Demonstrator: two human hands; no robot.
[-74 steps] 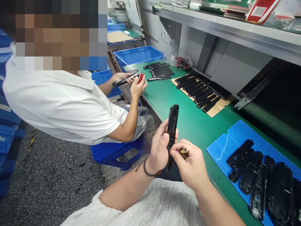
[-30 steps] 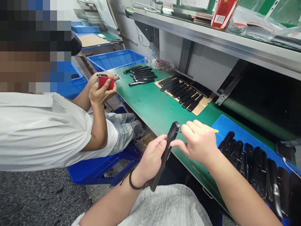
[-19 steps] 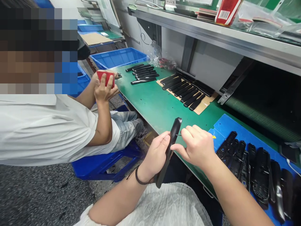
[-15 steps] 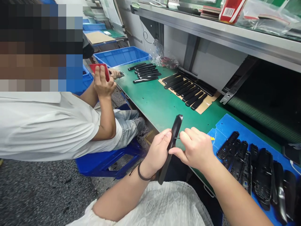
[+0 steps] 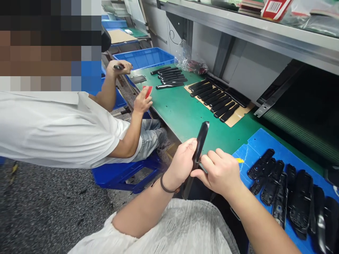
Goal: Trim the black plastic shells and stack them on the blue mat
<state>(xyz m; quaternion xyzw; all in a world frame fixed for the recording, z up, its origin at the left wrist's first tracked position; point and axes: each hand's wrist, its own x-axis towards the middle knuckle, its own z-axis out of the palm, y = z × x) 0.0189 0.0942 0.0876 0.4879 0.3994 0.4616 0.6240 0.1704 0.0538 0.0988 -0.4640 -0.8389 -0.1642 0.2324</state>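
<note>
My left hand [image 5: 182,164] is closed round a long, glossy black plastic casing [image 5: 202,137], held tilted above my lap at the table's edge. Against the casing's side works my right hand [image 5: 221,169], its fingers wrapped round a slim tool with a yellow end [image 5: 240,160]. The tool's thin tip meets the casing's edge near my right thumb; most of its handle is hidden in my fist. Nearby on my right, several black casing parts [image 5: 300,201] lie on a blue plastic sheet [image 5: 258,141].
To the left sits a co-worker in a white shirt [image 5: 92,137], one hand on a red block [image 5: 148,92], the other holding a black part [image 5: 118,67]. Black casings rest on cardboard [image 5: 231,121] and the green table [image 5: 177,109]. A metal shelf [image 5: 238,31] overhangs; a blue bin [image 5: 148,56] stands behind.
The tool's tip has slid down along the casing's edge, toward me. The co-worker's hands have parted, with the red block lowered to the table. My view has shifted slightly.
</note>
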